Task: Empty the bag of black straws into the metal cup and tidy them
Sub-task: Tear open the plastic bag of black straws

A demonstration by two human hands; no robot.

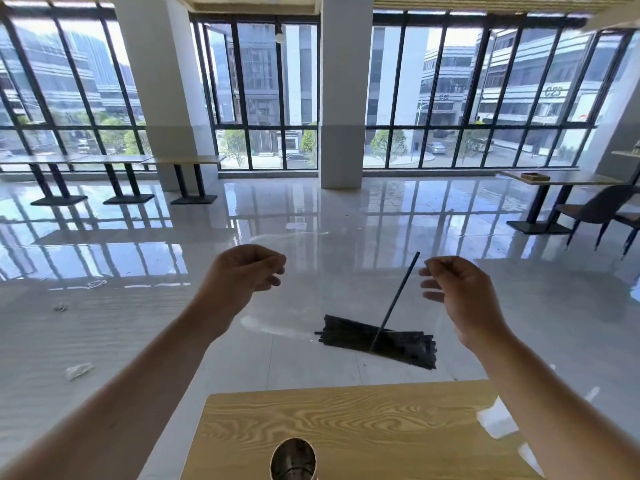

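Observation:
I hold a clear plastic bag (346,299) up in front of me, one top corner pinched in my left hand (242,271) and the other in my right hand (457,296). A bundle of black straws (381,341) lies sideways in the bottom of the bag. One single straw (398,299) stands tilted inside it, reaching up toward my right hand. The metal cup (293,460) stands upright on the wooden table (363,420), below the bag and near the bottom edge of the view. I cannot see anything inside it.
A glossy tiled floor with bits of litter (79,370) lies beyond the table. Long tables (114,159) line the windows at far left. Another table and chairs (595,209) stand at right. Two pillars (341,98) rise at the back.

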